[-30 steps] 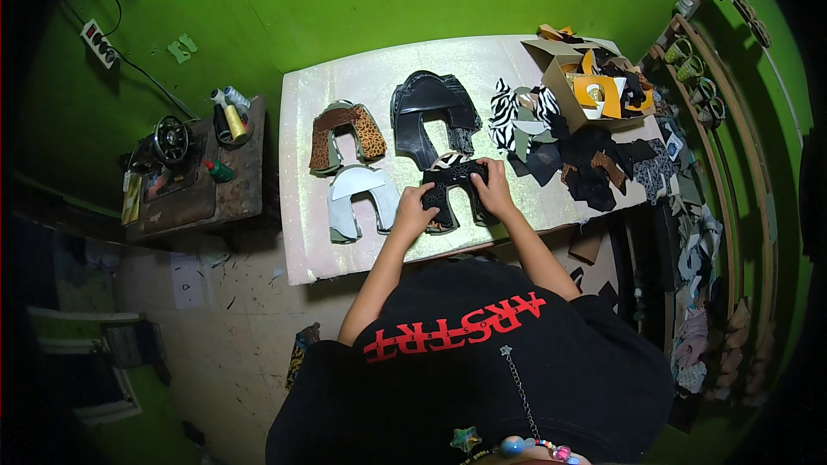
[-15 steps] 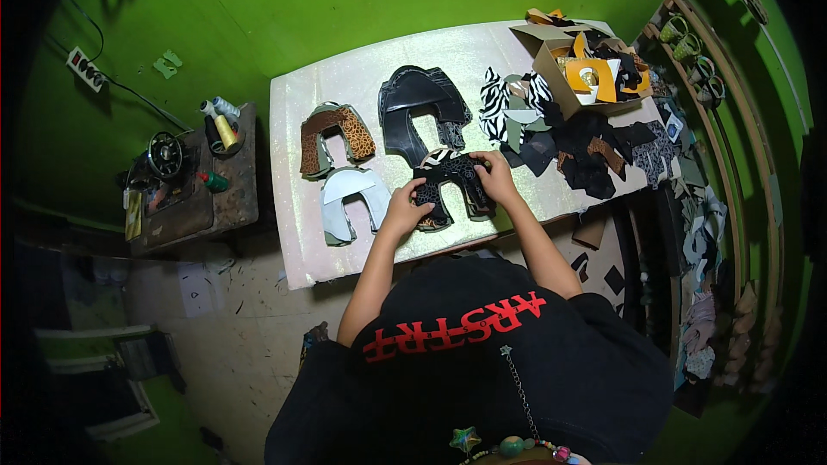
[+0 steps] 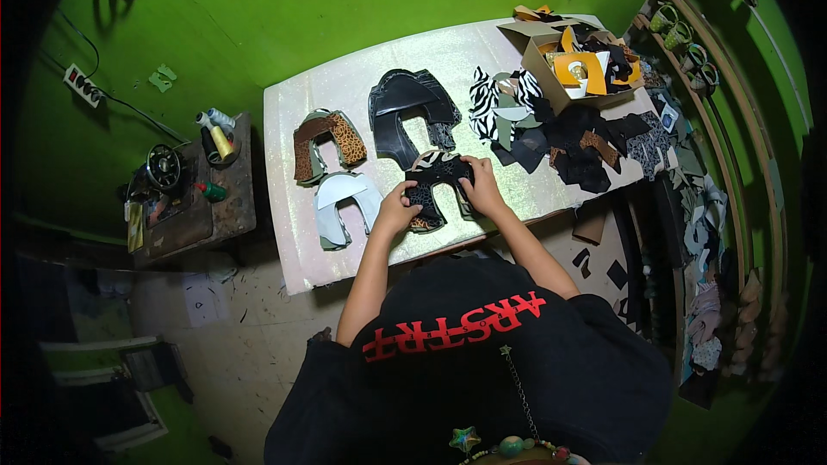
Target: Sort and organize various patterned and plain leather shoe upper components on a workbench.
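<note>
Both my hands are on a stack of U-shaped cut fabric pieces (image 3: pixel 441 179) at the table's near edge; its top is dark with a leopard print, with tan leopard and zebra edges showing beneath. My left hand (image 3: pixel 399 209) grips the stack's left side, thumb on top. Its right side is gripped by my right hand (image 3: pixel 482 186), the thumb also on top. Just beyond lies a larger black stack of U-shaped pieces (image 3: pixel 413 112). To the left are a white U-shaped stack (image 3: pixel 345 202) and a brown leopard-print stack (image 3: pixel 330 145).
Zebra, black and leopard scraps (image 3: pixel 577 151) cover the table's right part. A cardboard box (image 3: pixel 540 65) of offcuts stands behind them. At left is a sewing machine table (image 3: pixel 189 228) with thread cones (image 3: pixel 221 142). Along the right wall runs a wooden rack (image 3: pixel 736 155) with sandals.
The view has shifted slightly, moving the table a little leftward in the picture. My hands keep their hold on the dark leopard-print stack, with little visible movement.
</note>
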The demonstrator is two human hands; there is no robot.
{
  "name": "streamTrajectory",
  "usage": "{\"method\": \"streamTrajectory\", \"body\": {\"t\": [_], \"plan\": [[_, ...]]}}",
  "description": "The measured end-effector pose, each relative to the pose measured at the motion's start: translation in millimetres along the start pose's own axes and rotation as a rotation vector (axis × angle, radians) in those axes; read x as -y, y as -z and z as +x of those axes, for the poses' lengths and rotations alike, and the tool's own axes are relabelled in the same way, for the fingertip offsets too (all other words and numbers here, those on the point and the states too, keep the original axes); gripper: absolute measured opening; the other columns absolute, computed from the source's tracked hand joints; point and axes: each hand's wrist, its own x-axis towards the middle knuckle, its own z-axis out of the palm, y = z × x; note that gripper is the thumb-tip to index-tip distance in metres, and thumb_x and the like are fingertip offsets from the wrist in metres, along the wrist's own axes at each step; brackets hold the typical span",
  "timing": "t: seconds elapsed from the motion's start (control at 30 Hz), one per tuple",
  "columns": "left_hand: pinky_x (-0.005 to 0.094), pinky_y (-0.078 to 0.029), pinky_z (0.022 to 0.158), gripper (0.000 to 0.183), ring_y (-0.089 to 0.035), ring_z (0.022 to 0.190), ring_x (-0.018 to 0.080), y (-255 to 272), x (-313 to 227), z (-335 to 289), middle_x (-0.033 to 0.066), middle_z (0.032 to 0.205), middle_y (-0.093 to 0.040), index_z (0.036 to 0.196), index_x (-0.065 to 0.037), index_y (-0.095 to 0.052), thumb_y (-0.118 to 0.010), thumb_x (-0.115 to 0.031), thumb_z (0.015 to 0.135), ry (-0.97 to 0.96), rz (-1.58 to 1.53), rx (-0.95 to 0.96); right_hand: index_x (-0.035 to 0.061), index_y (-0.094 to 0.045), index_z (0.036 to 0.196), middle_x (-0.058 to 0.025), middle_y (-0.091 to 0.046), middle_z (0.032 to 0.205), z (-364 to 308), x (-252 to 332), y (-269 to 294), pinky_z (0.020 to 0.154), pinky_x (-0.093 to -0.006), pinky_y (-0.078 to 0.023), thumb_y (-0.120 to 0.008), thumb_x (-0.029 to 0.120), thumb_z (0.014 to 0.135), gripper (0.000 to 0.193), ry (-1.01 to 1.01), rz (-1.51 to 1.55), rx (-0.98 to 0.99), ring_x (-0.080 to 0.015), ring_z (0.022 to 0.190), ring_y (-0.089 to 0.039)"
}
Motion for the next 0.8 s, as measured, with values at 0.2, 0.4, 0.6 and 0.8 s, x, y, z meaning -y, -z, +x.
{"method": "streamTrajectory", "body": {"t": [0.2,0.4,0.6,0.8], "plan": [[0.0326,-0.045,0.077,0.050,-0.054,0.080,0.0273,2,-14,-7,0.0150,0.087,-0.049,0.114,-0.010,-0.053,-0.070,-0.020,0.069,-0.054,0.251,-0.079,0.0065,-0.045,0.113,-0.0198,-0.037,0.105,-6,4,-2,0.086,-0.0425,-0.036,-0.065,0.006,0.069,0.049,0.034,-0.213,-0.116,-0.0385,0.098,-0.041],[0.0336,-0.038,0.087,0.047,-0.045,0.097,0.0347,-1,-33,-11,0.0206,0.101,-0.041,0.113,-0.012,-0.054,-0.068,-0.023,0.070,-0.112,0.347,-0.208,0.0066,-0.046,0.112,-0.0194,-0.037,0.107,0,-9,12,0.087,-0.0434,-0.034,-0.063,0.017,0.073,0.043,0.059,-0.169,-0.142,-0.0374,0.099,-0.039],[0.0297,-0.042,0.068,0.035,-0.049,0.072,0.0205,-11,-38,0,0.0094,0.077,-0.049,0.104,-0.008,-0.059,-0.067,-0.020,0.072,-0.202,0.227,-0.277,0.0056,-0.046,0.113,-0.0193,-0.037,0.108,25,-28,39,0.088,-0.0433,-0.033,-0.063,0.019,0.073,0.046,-0.043,-0.248,-0.186,-0.0361,0.101,-0.037],[0.0333,-0.043,0.062,0.033,-0.053,0.065,0.0240,-33,-41,9,0.0114,0.069,-0.052,0.099,-0.004,-0.060,-0.065,-0.019,0.070,-0.170,0.145,-0.265,0.0062,-0.045,0.112,-0.0165,-0.040,0.111,74,-36,68,0.088,-0.0456,-0.035,-0.064,0.015,0.071,0.046,-0.153,-0.329,-0.094,-0.0357,0.105,-0.038]]}}
